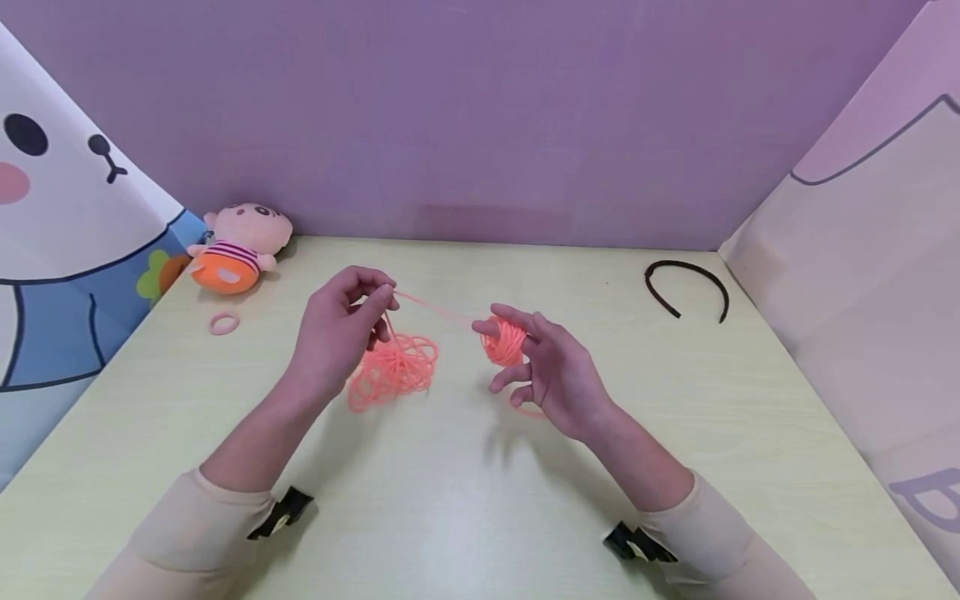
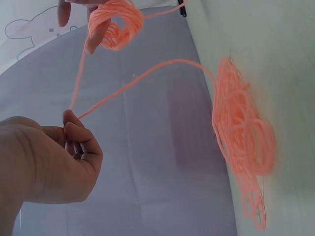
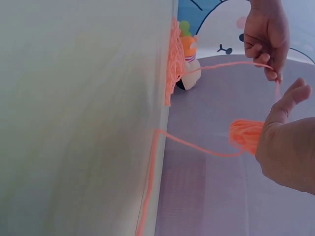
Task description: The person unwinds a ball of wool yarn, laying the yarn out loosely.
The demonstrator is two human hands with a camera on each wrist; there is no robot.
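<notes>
My left hand (image 1: 334, 327) pinches a strand of coral-orange yarn (image 2: 118, 93) between thumb and fingertips. The strand runs down to a loose, tangled heap of yarn (image 1: 397, 367) on the table below that hand. From the pinch it also stretches across to a wound coil of yarn (image 1: 504, 343) on my right hand (image 1: 561, 375). A finger of the right hand passes through the coil, and its fingers are spread and fairly straight. A loose yarn tail (image 3: 199, 149) hangs from the coil to the tabletop.
A plush doll (image 1: 238, 248) in orange and stripes lies at the table's back left, with a pink ring (image 1: 223, 323) in front of it. At the back right is a dark headband (image 1: 687, 265). Purple and printed panels (image 1: 480, 125) enclose the table (image 1: 465, 517).
</notes>
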